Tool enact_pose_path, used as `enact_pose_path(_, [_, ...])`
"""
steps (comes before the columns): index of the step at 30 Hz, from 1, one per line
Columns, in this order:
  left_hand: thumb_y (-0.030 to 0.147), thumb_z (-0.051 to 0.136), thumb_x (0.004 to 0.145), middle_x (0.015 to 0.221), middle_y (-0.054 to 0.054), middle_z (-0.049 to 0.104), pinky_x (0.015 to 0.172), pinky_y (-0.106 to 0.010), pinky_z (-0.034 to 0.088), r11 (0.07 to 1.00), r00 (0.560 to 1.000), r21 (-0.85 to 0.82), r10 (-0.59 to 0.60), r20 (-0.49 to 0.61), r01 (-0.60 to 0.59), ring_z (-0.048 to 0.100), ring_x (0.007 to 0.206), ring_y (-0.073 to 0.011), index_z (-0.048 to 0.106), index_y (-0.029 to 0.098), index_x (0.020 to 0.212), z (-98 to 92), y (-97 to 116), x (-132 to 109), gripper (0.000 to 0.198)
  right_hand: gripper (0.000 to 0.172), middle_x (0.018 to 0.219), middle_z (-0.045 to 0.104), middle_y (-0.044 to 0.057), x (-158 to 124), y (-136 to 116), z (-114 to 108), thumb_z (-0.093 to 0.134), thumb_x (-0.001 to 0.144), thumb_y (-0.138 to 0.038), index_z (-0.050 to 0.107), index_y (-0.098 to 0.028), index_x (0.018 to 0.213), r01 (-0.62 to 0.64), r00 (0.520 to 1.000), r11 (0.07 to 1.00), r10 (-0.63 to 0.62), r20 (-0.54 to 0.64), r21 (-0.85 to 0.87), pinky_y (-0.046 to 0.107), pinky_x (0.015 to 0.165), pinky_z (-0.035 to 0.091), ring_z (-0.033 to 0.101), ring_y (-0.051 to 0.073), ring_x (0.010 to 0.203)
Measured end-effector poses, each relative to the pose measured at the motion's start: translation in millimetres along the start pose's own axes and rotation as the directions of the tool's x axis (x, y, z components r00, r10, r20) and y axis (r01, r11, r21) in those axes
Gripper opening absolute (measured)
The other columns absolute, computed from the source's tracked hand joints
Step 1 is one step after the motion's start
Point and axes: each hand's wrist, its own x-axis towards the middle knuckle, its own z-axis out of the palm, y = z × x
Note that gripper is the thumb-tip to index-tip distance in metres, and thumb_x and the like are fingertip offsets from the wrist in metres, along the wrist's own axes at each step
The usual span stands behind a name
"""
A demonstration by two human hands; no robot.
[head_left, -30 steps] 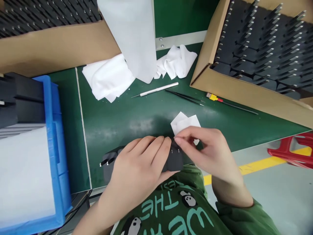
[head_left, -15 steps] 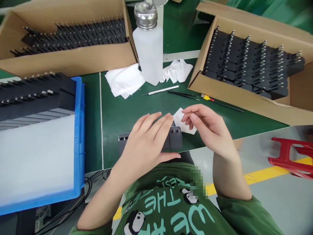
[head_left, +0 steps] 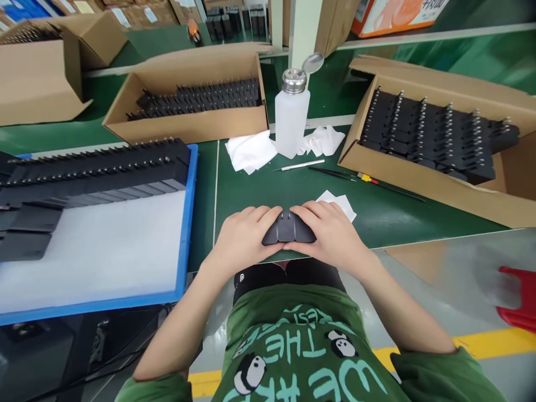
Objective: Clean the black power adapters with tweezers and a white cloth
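Adapters (head_left: 287, 226), black and set side by side in a short row, sit just below the middle of the frame, over the near edge of the green counter (head_left: 251, 192). My left grip (head_left: 243, 237) is clamped on one end of the row and my right grip (head_left: 335, 234) on the other, with two metal pins showing between them. At left, a blue tray (head_left: 183, 273) holds long ranks of black plugs (head_left: 104, 173), pins up, with white lining (head_left: 121, 251) showing nearer me. An open carton (head_left: 201, 124) at upper centre-left is crowded with pinned blocks (head_left: 218, 95). At right, a bigger box (head_left: 444, 192) carries pinned units (head_left: 435, 134) in columns, some askew at its right side. At far upper left, a further case (head_left: 31, 84) shows small pins above its wall. Between carton and box stands a whitish bottle (head_left: 292, 120), metal lid raised; how full, I cannot tell.
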Motion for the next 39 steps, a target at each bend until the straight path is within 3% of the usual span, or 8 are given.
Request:
enact_pose_path(12, [0.063, 0.081, 0.072, 0.111, -0.012, 0.074, 0.085, -0.04, 0.055, 0.915, 0.975, -0.39, -0.169, -0.142, 0.102, 0.07, 0.099, -0.0301, 0.068, 0.021, 0.11, -6.6, -8.2, -3.7, 0.058, 0.05, 0.11, 0.074, 0.011, 4.2, 4.6, -11.3, 0.077, 0.08, -0.053, 0.066, -0.023, 0.119, 0.054, 0.991, 0.964, -0.02, -0.132, 0.259, 0.044, 0.085, 0.051, 0.066, 0.028, 0.093])
enact_pose_path(15, [0.064, 0.085, 0.064, 0.106, -0.009, 0.073, 0.081, -0.037, 0.055, 0.492, 0.8, -0.862, -0.563, -0.206, 0.124, 0.07, 0.092, -0.026, 0.068, 0.022, 0.106, -13.2, -3.1, -17.2, 0.061, 0.052, 0.113, 0.073, 0.009, -2.2, 1.2, -16.5, 0.078, 0.077, -0.056, 0.065, -0.025, 0.117, -0.002, 0.927, 0.781, 0.236, -0.292, 0.624, 0.043, 0.086, 0.053, 0.068, 0.028, 0.1])
enact_pose_path(17, [0.079, 0.066, 0.074, 0.093, -0.007, 0.071, 0.068, -0.035, 0.055, 0.119, 0.692, -0.993, -0.719, -0.068, 0.026, 0.069, 0.076, -0.0218, 0.067, 0.021, 0.103, -14.1, 6.3, -26.3, 0.065, 0.052, 0.102, 0.072, 0.008, -6.6, -6.0, -13.7, 0.059, 0.086, -0.068, 0.064, -0.026, 0.116, 0.007, 0.874, 0.546, 0.404, -0.27, 0.838, 0.042, 0.073, 0.055, 0.068, 0.026, 0.086])
enact_pose_path(19, [0.088, 0.047, 0.08, 0.084, -0.006, 0.068, 0.058, -0.032, 0.052, -0.189, 0.697, -0.982, -0.707, 0.121, -0.021, 0.066, 0.067, -0.0201, 0.065, 0.02, 0.102, -13.1, 18.5, -32.6, 0.074, 0.058, 0.09, 0.069, 0.008, -9.2, -17.4, -6.8, 0.031, 0.094, -0.071, 0.063, -0.027, 0.113, 0.005, 0.876, 0.265, 0.464, -0.132, 0.964, 0.04, 0.06, 0.052, 0.063, 0.023, 0.069])
enact_pose_path(21, [0.088, 0.057, 0.072, 0.078, -0.004, 0.066, 0.054, -0.03, 0.05, -0.514, 0.732, -0.855, -0.608, 0.308, -0.066, 0.065, 0.063, -0.0192, 0.065, 0.019, 0.099, -11.8, 29.6, -35.2, 0.075, 0.058, 0.085, 0.066, 0.007, -10.0, -31.2, 1.9, 0.024, 0.094, -0.069, 0.064, -0.029, 0.106, -0.023, 0.879, -0.098, 0.471, 0.067, 0.995, 0.039, 0.056, 0.05, 0.056, 0.021, 0.062])
enact_pose_path(23, [0.086, 0.068, 0.065, 0.077, -0.003, 0.065, 0.053, -0.028, 0.048, -0.679, 0.755, -0.73, -0.518, 0.403, -0.077, 0.062, 0.062, -0.0173, 0.065, 0.018, 0.098, -11.8, 37.1, -35.1, 0.075, 0.053, 0.084, 0.063, 0.006, -10.3, -44.4, 10.2, 0.03, 0.091, -0.069, 0.064, -0.03, 0.101, -0.07, 0.871, -0.364, 0.432, 0.235, 0.929, 0.039, 0.057, 0.049, 0.053, 0.02, 0.063])
enact_pose_path(29, [0.087, 0.067, 0.063, 0.076, -0.002, 0.061, 0.052, -0.026, 0.044, -0.787, 0.751, -0.616, -0.421, 0.508, -0.025, 0.054, 0.058, -0.0134, 0.062, 0.018, 0.091, -15.3, 42.3, -29.2, 0.075, 0.057, 0.083, 0.061, 0.006, -12.3, -65.9, 23.8, 0.027, 0.091, -0.074, 0.062, -0.03, 0.101, -0.197, 0.861, -0.41, 0.363, 0.357, 0.891, 0.042, 0.065, 0.054, 0.054, 0.023, 0.069])
enact_pose_path(39, [0.094, 0.052, 0.067, 0.076, -0.002, 0.059, 0.051, -0.027, 0.047, -0.797, 0.735, -0.604, -0.417, 0.535, -0.013, 0.054, 0.057, -0.013, 0.062, 0.02, 0.089, -13.3, 46.3, -23.1, 0.078, 0.057, 0.084, 0.064, 0.004, -13.8, -69.3, 18.1, 0.049, 0.084, -0.076, 0.066, -0.026, 0.105, -0.152, 0.794, -0.719, 0.32, 0.517, 0.678, 0.039, 0.07, 0.057, 0.058, 0.02, 0.07])
